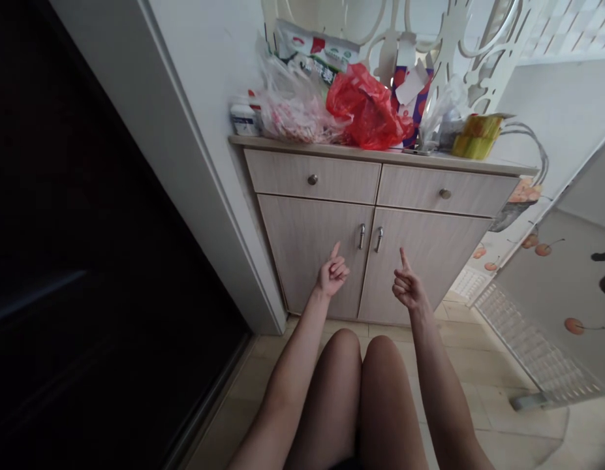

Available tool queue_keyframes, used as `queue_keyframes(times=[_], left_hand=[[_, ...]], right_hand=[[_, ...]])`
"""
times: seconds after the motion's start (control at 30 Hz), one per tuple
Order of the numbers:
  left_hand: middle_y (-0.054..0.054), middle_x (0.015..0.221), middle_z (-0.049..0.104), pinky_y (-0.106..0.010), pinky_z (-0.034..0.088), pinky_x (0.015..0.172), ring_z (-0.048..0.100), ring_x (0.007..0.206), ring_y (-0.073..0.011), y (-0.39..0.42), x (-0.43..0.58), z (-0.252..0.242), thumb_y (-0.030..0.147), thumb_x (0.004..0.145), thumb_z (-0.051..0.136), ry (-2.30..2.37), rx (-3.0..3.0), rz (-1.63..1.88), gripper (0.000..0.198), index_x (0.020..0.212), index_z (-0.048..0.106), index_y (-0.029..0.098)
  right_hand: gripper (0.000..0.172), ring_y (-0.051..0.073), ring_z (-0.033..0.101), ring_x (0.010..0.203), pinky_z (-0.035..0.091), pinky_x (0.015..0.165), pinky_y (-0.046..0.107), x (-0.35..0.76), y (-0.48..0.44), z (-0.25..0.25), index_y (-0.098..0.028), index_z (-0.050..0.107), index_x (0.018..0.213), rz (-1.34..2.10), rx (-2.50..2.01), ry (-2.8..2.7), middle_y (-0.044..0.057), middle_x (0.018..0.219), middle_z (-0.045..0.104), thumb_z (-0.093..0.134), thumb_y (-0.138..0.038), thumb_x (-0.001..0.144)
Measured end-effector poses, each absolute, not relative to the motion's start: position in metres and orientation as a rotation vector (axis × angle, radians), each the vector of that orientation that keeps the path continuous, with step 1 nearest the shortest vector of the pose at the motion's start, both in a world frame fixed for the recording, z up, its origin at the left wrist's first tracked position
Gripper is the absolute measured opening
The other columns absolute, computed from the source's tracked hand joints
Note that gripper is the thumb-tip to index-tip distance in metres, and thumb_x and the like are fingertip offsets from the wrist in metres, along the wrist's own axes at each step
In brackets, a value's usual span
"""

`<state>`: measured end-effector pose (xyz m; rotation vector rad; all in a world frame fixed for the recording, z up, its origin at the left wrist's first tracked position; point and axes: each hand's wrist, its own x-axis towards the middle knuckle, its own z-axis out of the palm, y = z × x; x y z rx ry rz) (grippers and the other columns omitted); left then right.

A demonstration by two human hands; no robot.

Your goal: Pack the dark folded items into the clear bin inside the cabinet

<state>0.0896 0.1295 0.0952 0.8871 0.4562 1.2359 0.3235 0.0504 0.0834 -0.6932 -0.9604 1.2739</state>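
Observation:
My left hand (333,277) is held up before the left door (302,241) of a pale wood cabinet. Its index finger points upward while the other fingers curl into the palm. In the same pose, my right hand (408,287) is raised before the right door (429,261), index finger extended and the rest folded. Nothing shows in either hand. Two metal handles, the left handle (361,236) and the right handle (379,239), sit between the hands, and neither hand touches them. Above are two drawers with round knobs, a left knob (312,179) and a right knob (445,194).
On the cabinet top (326,149) lie a red plastic bag (365,108), a clear bag (292,114), a white jar (245,120) and yellow packages (476,136). A dark doorway (87,261) fills the left. A panel with cherry pictures (551,294) stands at right.

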Motion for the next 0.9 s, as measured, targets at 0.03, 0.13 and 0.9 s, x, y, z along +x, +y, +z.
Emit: queue_keyframes(times=[0.03, 0.13, 0.9], left_hand=[[0.013, 0.05, 0.025, -0.019, 0.029, 0.048, 0.019, 0.037, -0.0054, 0.121, 0.089, 0.09, 0.017, 0.093, 0.052, 0.363, 0.806, 1.273, 0.056, 0.148, 0.047, 0.024], [0.013, 0.051, 0.019, -0.02, 0.026, 0.047, 0.012, 0.037, -0.0059, 0.103, 0.097, 0.077, 0.016, 0.094, 0.047, 0.247, 0.687, 1.349, 0.051, 0.144, 0.05, 0.023], [-0.016, 0.109, 0.07, -0.031, 0.046, 0.087, 0.066, 0.102, -0.0227, 0.186, 0.178, 0.106, 0.02, 0.094, 0.056, 1.374, 1.806, 1.217, 0.016, 0.108, 0.063, 0.015]], right_hand=[[0.082, 0.007, 0.005, 0.041, 0.009, 0.041, 0.017, 0.322, 0.043, 0.081, -0.041, 0.033, 0.153, 1.312, -0.61, -0.932, -0.016, 0.05, 0.014, 0.065, -0.028, 0.078], [0.078, 0.005, -0.002, 0.041, 0.003, 0.04, 0.017, 0.312, 0.034, 0.078, -0.04, 0.042, 0.149, 1.35, -0.466, -0.866, -0.017, 0.05, 0.008, 0.067, -0.025, 0.076], [0.039, 0.023, 0.063, 0.081, 0.047, 0.074, 0.035, 0.284, 0.173, 0.087, -0.013, 0.058, 0.114, 0.205, -1.514, -1.299, 0.014, 0.095, 0.067, 0.047, -0.042, 0.092]])
